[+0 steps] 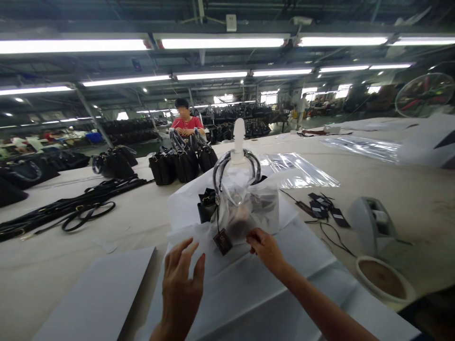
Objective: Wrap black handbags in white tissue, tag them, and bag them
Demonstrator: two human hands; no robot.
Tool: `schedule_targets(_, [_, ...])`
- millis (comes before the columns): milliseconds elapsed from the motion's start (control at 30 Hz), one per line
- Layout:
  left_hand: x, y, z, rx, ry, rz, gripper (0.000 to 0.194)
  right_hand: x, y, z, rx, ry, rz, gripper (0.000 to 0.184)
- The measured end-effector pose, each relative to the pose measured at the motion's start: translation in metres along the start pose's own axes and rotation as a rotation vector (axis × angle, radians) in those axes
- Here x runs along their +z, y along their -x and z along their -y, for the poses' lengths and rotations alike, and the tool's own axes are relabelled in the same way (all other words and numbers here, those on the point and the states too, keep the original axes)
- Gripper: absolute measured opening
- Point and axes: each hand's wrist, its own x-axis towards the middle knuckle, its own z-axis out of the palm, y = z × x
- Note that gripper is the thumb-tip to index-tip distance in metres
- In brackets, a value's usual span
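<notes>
A black handbag (pixel 207 207) stands on white tissue paper (pixel 249 293) in front of me, partly covered by a clear plastic bag (pixel 265 203). Its two arched handles (pixel 217 173) are wrapped in film, and a pale plastic piece (pixel 239 137) rises between them. From a cord hangs a dark tag (pixel 223 241) at the handbag's front. My left hand (pixel 183 284) is raised left of the tag, fingers apart and holding nothing. My right hand (pixel 265 248) has its fingertips pinched together at the plastic's lower right edge.
At left lie black straps (pixel 71 206) and a white board (pixel 99 293). Several black handbags (pixel 183 163) stand ahead, near a person in red (pixel 186 124). To the right are plastic sleeves (pixel 302 170), black tags (pixel 322 208), a tape dispenser (pixel 371 225) and a tape roll (pixel 386 279).
</notes>
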Motion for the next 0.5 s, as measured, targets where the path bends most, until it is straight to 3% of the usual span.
schedule_targets(133, [0.028,-0.037,-0.018,0.139,-0.078,0.074,0.029,-0.01,0.01,-0.01,-0.032,0.082,0.023,0.011])
schedule_targets(233, [0.052,-0.063,-0.024,0.171,0.0,0.13,0.028,-0.019,0.019,-0.017,-0.084,0.238,0.057,0.011])
schedule_targets(333, [0.067,-0.102,-0.03,0.052,0.166,0.186,0.031,-0.029,0.031,-0.027,-0.118,0.395,0.08,0.012])
schedule_targets(500, [0.073,-0.173,-0.057,-0.247,0.607,0.229,0.057,-0.044,0.049,-0.041,-0.121,0.505,0.093,0.015])
